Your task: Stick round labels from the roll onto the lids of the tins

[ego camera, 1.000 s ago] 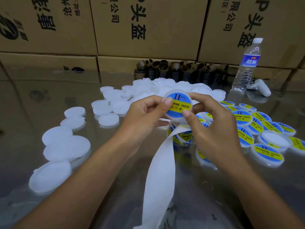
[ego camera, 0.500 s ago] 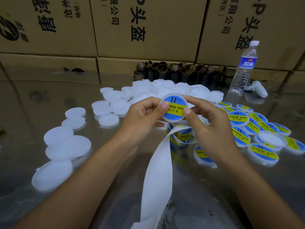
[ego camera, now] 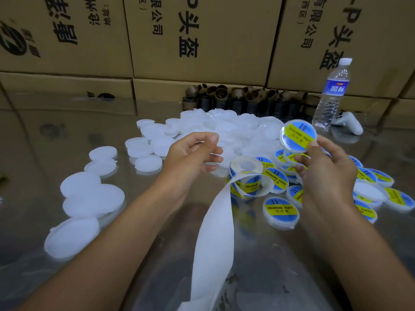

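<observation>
This looks like a warehouse or packing room: printed cardboard cartons are stacked as a wall behind the shiny table, where many white lids and empty roll cores lie.

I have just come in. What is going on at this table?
A person is sticking blue-and-yellow labels onto white lids. The right hand holds one labelled lid up in its fingers. The left hand hovers to its left, loosely curled, holding nothing. The label roll stands on the table between the hands, its empty backing strip trailing toward the person. On the right lie finished lids; on the left, plain lids.
</observation>
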Demonstrator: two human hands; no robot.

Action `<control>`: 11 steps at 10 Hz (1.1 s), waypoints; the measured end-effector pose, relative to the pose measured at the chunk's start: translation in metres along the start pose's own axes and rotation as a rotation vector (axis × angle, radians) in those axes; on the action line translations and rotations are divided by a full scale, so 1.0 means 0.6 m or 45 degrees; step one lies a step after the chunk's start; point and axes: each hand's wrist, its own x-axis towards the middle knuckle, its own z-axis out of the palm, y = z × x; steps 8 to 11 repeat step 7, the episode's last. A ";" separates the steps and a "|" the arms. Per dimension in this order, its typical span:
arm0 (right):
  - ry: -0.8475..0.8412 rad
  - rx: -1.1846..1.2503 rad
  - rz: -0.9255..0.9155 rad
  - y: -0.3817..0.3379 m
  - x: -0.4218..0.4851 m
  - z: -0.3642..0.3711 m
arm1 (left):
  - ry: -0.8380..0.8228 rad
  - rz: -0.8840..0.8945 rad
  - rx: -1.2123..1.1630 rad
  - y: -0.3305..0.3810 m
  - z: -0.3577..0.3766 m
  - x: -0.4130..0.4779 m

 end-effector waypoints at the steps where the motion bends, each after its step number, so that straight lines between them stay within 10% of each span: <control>1: 0.108 0.043 0.166 0.005 0.008 -0.004 | 0.015 0.001 0.014 -0.003 -0.002 0.002; 11: 0.066 -0.184 0.067 0.014 0.011 -0.004 | 0.019 0.030 0.014 -0.008 -0.004 0.002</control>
